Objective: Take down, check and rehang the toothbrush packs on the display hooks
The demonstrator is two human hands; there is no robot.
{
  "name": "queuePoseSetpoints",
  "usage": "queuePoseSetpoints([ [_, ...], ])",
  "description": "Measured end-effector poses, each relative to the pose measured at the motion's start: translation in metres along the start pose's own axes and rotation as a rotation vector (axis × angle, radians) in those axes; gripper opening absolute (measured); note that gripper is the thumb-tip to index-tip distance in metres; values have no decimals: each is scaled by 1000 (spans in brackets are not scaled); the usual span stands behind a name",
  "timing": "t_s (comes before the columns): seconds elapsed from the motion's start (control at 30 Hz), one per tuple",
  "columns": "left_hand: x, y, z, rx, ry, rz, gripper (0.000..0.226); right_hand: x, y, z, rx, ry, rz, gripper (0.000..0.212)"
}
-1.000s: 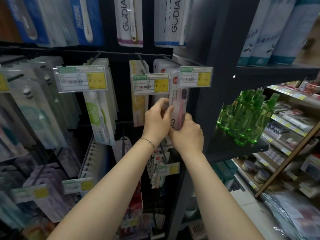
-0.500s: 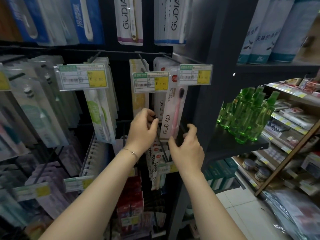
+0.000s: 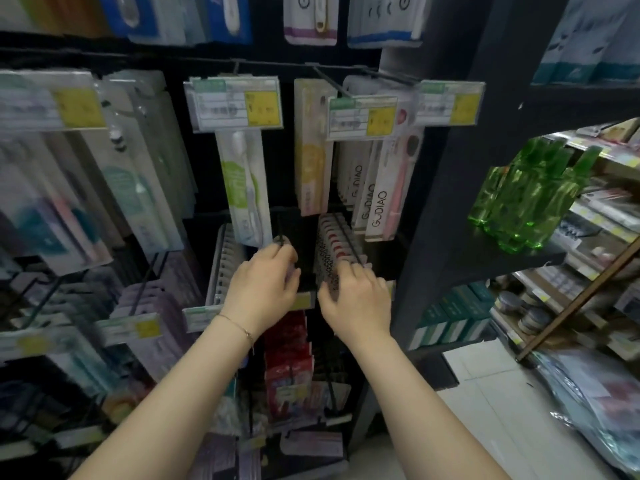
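Left hand [image 3: 263, 287] and right hand [image 3: 356, 301] are raised side by side before the rack, backs outward. Left fingers curl beside a black hook [image 3: 281, 233] at 12 o'clock; blur hides whether they grip anything. Right fingers lie loosely bent on a row of red-and-white packs [image 3: 334, 244], thumb apart, holding nothing. Pink toothbrush pack [image 3: 382, 199], marked GUDIAO, hangs at 1 o'clock beneath a price tag [image 3: 362, 121]. Green bottles [image 3: 526, 199] stand on a dark shelf [image 3: 450, 265] at 2 o'clock.

Glossy clear plastic toothbrush packs [image 3: 381, 188], thin black metal hooks [image 3: 329, 79], translucent green plastic bottles [image 3: 526, 199]
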State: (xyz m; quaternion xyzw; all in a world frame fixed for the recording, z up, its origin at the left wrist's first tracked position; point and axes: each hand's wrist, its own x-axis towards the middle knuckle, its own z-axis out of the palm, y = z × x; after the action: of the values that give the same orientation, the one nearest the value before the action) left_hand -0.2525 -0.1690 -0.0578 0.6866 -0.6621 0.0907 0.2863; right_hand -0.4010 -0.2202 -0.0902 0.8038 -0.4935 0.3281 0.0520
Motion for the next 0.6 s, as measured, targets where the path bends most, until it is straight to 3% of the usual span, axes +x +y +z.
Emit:
queuePoseSetpoints([
  [0.23,-47,-28,-14,135,73,36,14,-32,-24,7,-1,96,-55,15],
  [0.6,-111,-52,-11,27,72,16,14,-81,-49,32,16,-16,12,17],
])
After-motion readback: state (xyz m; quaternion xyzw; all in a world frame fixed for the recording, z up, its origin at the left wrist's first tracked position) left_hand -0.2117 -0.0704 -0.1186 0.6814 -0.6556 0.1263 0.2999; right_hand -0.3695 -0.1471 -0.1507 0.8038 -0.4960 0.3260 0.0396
